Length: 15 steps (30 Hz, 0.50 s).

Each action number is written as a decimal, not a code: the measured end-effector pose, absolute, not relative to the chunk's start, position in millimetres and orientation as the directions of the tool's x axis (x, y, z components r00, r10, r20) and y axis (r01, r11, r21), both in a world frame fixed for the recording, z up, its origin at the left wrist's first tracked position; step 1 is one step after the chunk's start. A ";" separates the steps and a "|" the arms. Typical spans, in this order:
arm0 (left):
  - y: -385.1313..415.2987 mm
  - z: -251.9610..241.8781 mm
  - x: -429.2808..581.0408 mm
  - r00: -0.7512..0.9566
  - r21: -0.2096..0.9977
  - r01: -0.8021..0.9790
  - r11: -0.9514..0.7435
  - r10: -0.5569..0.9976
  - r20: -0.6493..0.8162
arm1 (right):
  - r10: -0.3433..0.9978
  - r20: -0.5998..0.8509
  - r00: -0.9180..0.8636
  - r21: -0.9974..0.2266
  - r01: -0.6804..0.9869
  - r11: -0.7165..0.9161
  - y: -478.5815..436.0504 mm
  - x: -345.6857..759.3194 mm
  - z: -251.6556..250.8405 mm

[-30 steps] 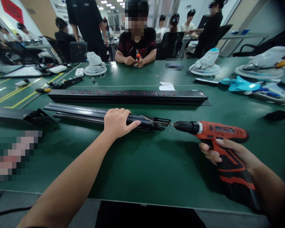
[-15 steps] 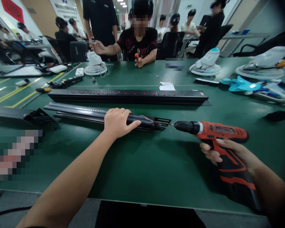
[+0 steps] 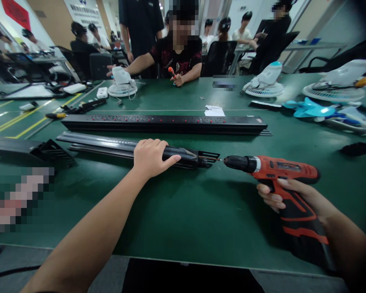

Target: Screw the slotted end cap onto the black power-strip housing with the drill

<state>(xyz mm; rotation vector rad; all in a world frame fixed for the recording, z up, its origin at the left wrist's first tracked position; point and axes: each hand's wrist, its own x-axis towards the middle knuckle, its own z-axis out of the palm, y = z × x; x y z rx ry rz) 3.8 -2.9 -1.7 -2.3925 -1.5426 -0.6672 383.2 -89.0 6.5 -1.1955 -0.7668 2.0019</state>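
Observation:
A long black metal housing (image 3: pixel 110 147) lies across the green table (image 3: pixel 183 211), its right end at the middle. My left hand (image 3: pixel 151 156) is closed over the housing near that end and presses it down. My right hand (image 3: pixel 293 199) grips the handle of a red and black cordless drill (image 3: pixel 277 179). The drill's bit (image 3: pixel 216 159) points left and touches the end bracket of the housing.
A black multi-socket power strip (image 3: pixel 164 124) lies just behind the housing. Another black bracket (image 3: pixel 49 151) sits at the left. Small white fans (image 3: pixel 122 83) (image 3: pixel 266 81) and blue fan blades (image 3: pixel 311 109) lie farther back and right. A person (image 3: pixel 178 53) sits across the table; others sit beyond.
My hands, the drill and the housing have not moved. The person opposite has reached an arm out to the white fan, and a standing person behind has shifted to the right.

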 end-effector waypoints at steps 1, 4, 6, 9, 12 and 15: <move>-2.9 -1.7 3.7 0.347 0.061 0.903 -0.425 0.805 0.482 | 0.786 -0.507 -0.353 -0.758 -0.251 -0.602 -89.1 383.5 6.4; -3.0 -1.4 3.6 0.346 0.067 0.902 -0.427 0.807 0.479 | 0.780 -0.510 -0.361 -0.755 -0.247 -0.608 -89.1 384.2 5.7; -3.1 -1.1 3.7 0.345 0.070 0.902 -0.427 0.808 0.478 | 0.782 -0.506 -0.363 -0.759 -0.243 -0.604 -88.9 384.3 5.3; -3.0 -1.1 3.9 0.343 0.063 0.904 -0.423 0.806 0.482 | 0.783 -0.499 -0.371 -0.764 -0.238 -0.599 -88.7 385.0 4.7; -2.9 -1.4 4.0 0.343 0.063 0.904 -0.424 0.803 0.487 | 0.767 -0.500 -0.401 -0.760 -0.221 -0.611 -88.7 386.6 3.5; -2.9 -1.4 4.0 0.344 0.068 0.902 -0.426 0.805 0.482 | 0.767 -0.499 -0.404 -0.763 -0.215 -0.610 -88.8 387.2 2.8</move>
